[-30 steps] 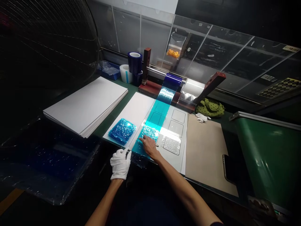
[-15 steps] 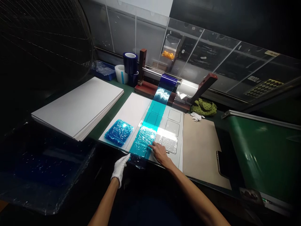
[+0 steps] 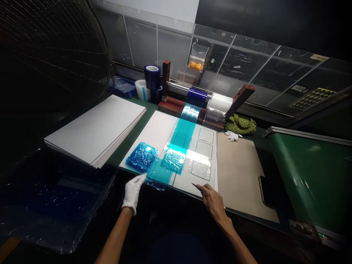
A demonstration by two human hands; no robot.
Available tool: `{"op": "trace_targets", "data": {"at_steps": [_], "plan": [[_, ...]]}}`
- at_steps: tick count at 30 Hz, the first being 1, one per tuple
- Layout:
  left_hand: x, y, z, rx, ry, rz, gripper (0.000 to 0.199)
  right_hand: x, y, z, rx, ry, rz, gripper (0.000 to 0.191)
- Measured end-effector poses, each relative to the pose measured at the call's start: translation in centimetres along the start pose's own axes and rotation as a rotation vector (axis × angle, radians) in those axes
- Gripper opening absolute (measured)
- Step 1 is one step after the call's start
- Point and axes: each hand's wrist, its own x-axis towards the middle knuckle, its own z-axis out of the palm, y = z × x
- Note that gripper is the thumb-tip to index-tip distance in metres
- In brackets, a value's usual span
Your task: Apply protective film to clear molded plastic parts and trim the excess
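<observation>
Where our gloved left hand (image 3: 134, 190) is: fingers pinch a loose blue film piece (image 3: 161, 173).
Bare right hand (image 3: 213, 200): our fingers grip a slim tool (image 3: 195, 186).

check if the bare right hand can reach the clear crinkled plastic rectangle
Probably yes: the right hand is close and nothing visible covers the clear plastic rectangle, but the hand holds a slim dark tool.

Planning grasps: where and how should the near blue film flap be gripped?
Probably pinch the overhanging front edge of the blue film flap, from the front, thumb below. It juts past the table there, while the rest lies flat. The gloved left hand is at its left corner.
</observation>
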Motion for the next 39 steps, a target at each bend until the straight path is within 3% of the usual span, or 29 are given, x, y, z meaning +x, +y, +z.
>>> {"op": "trace_targets", "data": {"at_steps": [6,9,15,19,21,23,26,29,32,35,39], "plan": [[7.5,4.2,-3.0,0.017,0.093,0.101,0.036,-1.4,-0.8,0.9,0.102,0.057,0.034,0.039],[9.6,5.2,-3.5,0.078,0.098,0.109,0.03,-1.8,-0.5,0.8,0.111,0.085,0.063,0.039],[10.0,6.4,-3.8,0.273,0.136,0.154,0.032,-2.4,0.3,0.2,0.212,0.133,0.117,0.039],[8.4,7.6,-3.4,0.464,0.339,0.264,0.076,-2.3,1.5,0.2,0.344,0.149,0.253,0.037],[7.1,7.5,-2.0,0.558,0.426,0.352,0.087,-2.1,2.7,0.7,0.411,0.155,0.343,0.033],[5.2,6.5,0.4,0.71,0.435,0.507,0.082,-2.0,4.5,1.3,0.437,0.17,0.42,0.028],[1.5,3.7,5.1,0.969,0.322,0.746,0.072,-1.8,7.7,2.2,0.415,0.222,0.517,0.023],[-2.5,-0.1,9.2,1.079,0.133,0.846,0.065,-1.2,10.8,2.7,0.371,0.295,0.608,0.023],[-5.4,-3.1,11.8,1.11,-0.033,0.876,0.061,-0.1,12.7,2.8,0.339,0.366,0.667,0.023],[-6.8,-4.4,13.0,1.127,-0.112,0.871,0.057,0.4,13.1,2.1,0.325,0.455,0.663,0.025],[-6.7,-4.0,14.3,1.187,-0.136,0.775,0.056,-0.4,13.7,-1.9,0.318,0.581,0.595,0.028]]}}
